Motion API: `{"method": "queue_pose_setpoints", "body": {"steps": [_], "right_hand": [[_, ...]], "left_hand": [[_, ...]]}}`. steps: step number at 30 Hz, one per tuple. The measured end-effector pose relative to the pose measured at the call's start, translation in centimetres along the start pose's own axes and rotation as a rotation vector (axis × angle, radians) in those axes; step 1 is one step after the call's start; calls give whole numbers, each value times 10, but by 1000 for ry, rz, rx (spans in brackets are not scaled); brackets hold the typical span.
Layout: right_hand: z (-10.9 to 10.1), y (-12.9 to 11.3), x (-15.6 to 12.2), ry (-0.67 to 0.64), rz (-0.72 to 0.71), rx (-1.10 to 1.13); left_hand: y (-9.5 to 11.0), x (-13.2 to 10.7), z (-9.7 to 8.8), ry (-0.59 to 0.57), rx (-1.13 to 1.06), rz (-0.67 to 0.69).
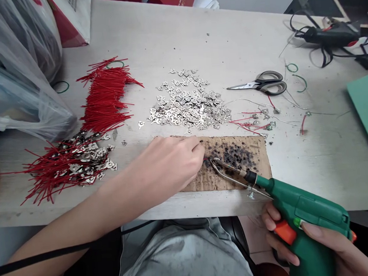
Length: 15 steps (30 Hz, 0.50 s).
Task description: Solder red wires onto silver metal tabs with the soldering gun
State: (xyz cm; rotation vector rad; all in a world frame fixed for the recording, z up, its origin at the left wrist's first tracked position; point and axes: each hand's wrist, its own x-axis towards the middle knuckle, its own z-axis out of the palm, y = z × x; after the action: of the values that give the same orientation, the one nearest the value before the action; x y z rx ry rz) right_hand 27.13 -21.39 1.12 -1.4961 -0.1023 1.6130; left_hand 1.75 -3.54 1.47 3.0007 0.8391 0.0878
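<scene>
Left hand (170, 164) rests on the cardboard (257, 158), fingers bunched, pinching a red wire (206, 158) that shows just past the fingertips. Right hand (305, 247) is wrapped round the green soldering gun (309, 213), one finger at its orange trigger. Gun tip (215, 164) sits just beside the left fingertips, at the wire. Metal tabs (188, 104) lie beyond them.

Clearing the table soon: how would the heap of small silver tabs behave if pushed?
The silver tabs would probably scatter, since they lie loose with strays nearby. They look thin and flat, so likely slide rather than roll.
</scene>
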Motion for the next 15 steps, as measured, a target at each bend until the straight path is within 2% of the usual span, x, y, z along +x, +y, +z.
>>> {"method": "queue_pose_setpoints", "body": {"steps": [7,15], "right_hand": [[-8,2,1,-48,35,29],[-1,2,-3,-29,19,54]], "left_hand": [[-3,3,-3,-7,5,-18],[-10,-2,-7,-35,-189,-10]]}}
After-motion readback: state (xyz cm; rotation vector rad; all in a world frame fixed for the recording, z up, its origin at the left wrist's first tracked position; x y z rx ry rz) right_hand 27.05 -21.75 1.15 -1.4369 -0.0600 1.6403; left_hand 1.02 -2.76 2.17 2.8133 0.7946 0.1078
